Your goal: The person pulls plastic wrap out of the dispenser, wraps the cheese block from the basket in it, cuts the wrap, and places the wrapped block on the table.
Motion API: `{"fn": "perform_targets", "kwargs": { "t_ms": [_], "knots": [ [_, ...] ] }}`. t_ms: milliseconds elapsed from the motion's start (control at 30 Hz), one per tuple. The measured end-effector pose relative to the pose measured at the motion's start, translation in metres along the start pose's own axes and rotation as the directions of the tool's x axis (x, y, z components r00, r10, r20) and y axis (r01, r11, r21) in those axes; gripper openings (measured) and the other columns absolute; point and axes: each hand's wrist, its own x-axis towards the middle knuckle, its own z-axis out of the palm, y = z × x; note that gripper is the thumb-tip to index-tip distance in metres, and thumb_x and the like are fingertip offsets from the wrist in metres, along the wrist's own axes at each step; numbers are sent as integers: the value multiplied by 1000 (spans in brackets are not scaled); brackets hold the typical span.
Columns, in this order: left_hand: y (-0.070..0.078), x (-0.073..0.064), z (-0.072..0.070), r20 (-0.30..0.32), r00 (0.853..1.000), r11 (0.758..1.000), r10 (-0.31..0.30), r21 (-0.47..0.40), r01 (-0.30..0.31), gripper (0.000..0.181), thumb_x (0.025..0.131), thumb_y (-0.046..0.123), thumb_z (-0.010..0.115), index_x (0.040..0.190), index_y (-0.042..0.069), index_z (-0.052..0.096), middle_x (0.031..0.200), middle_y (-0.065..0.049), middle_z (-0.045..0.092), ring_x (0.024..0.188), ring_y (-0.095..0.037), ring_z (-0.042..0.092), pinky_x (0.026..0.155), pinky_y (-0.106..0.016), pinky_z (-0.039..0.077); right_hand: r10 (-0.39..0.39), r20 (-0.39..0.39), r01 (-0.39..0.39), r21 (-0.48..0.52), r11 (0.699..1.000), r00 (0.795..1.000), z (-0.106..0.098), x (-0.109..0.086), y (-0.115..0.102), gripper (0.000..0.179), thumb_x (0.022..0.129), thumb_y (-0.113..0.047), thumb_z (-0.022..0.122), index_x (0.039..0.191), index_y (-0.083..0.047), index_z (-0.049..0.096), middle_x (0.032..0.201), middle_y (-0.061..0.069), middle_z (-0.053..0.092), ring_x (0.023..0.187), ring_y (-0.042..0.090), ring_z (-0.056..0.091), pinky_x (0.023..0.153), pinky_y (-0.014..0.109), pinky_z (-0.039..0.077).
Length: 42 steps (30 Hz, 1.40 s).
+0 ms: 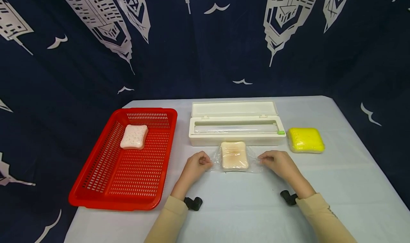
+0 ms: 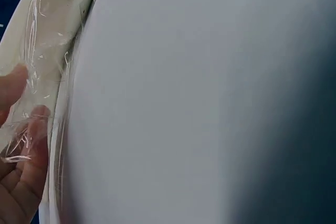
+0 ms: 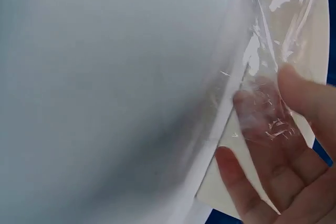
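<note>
A toast-shaped slice of bread [image 1: 235, 156] with a browned face lies at the middle of the table, wrapped in clear cling film [image 1: 255, 161] that spreads out on both sides. My left hand [image 1: 196, 165] pinches the film's left end between thumb and fingers. On the other side, my right hand [image 1: 282, 165] pinches the right end. Close up in the left wrist view, the crinkled film [image 2: 44, 30] runs between thumb and fingertips. The right wrist view shows film [image 3: 270, 19] passing under the thumb and over the fingers, one fingertip standing apart from it.
Just behind the bread stands a white cling film dispenser [image 1: 237, 140], lid raised, roll inside, green cutter slide at its right. A yellow wrapped block [image 1: 306, 140] sits to the right. A red basket [image 1: 161, 171] at left holds a pale speckled slice [image 1: 134, 136].
</note>
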Motion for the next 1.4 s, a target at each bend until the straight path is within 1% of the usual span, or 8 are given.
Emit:
{"fn": "perform_targets", "kwargs": {
  "t_ms": [233, 333, 533, 733, 933, 1133, 1267, 1400],
  "knots": [
    [3, -4, -5, -116, 993, 1000, -11, -19, 9, 15, 84, 9, 77, 82, 11, 62, 80, -4, 70, 78, -14, 64, 73, -27, 53, -2, -79, 4, 21, 1000, 997, -3, -3, -5, 11, 90, -9, 70, 98, -4, 75, 97, 14, 74, 75, 15, 63, 63, 24, 51],
    [5, -8, -9, -116, 993, 1000, -3, -30, 0, 14, 84, 8, 77, 82, 10, 63, 81, -5, 71, 79, -15, 66, 73, -26, 54, -31, -104, 32, 13, 999, 994, -6, -9, -6, 10, 89, -8, 70, 96, -4, 75, 97, 13, 74, 78, 17, 64, 64, 22, 52],
    [7, -23, -17, -58, 998, 999, 8, -41, -11, 16, 81, 11, 80, 79, 11, 64, 76, -3, 70, 71, -9, 64, 65, -21, 53, -94, -155, 95, -2, 995, 983, -9, -27, -8, 10, 81, -3, 76, 91, -7, 77, 90, 8, 74, 76, 14, 66, 64, 20, 53],
    [5, -39, -25, -1, 1000, 999, 23, -36, -23, 15, 80, 9, 80, 78, 9, 66, 75, -2, 69, 68, -7, 63, 63, -19, 52, -97, -85, 98, 12, 995, 992, -11, -44, -10, 11, 79, -2, 77, 88, -9, 77, 86, 3, 75, 70, 0, 61, 61, 18, 52],
    [2, -46, -30, 24, 999, 999, 47, 10, -47, 16, 80, 5, 79, 77, 10, 65, 76, -1, 68, 70, -7, 64, 65, -18, 53, -54, 16, 54, 15, 998, 998, -11, -54, -9, 9, 81, -4, 76, 87, -11, 77, 85, -1, 74, 72, 0, 60, 62, 18, 52],
    [3, -48, -31, 22, 997, 997, 71, 31, -72, 15, 80, 3, 79, 80, 9, 65, 78, -1, 68, 73, -10, 67, 68, -21, 55, -1, 118, -2, 32, 999, 993, -17, -57, -11, 11, 84, -13, 76, 94, -9, 76, 84, -2, 71, 68, 3, 57, 59, 20, 50],
    [6, -50, -33, 65, 996, 993, 64, 99, -70, 15, 84, 6, 75, 84, 11, 62, 87, 0, 66, 79, -13, 63, 74, -25, 53, 14, 129, -19, 36, 999, 992, -21, -53, -15, 33, 86, -29, 76, 108, -4, 72, 99, 7, 73, 84, 17, 68, 72, 32, 57],
    [20, -47, -28, -17, 997, 993, 74, 90, -72, 19, 81, 4, 67, 91, 10, 52, 113, -7, 63, 104, -24, 58, 87, -39, 48, -20, 126, 12, 68, 998, 992, -17, -43, -25, 55, 88, -39, 73, 124, 0, 64, 121, 16, 67, 108, 33, 65, 91, 49, 53]
  ]
}}
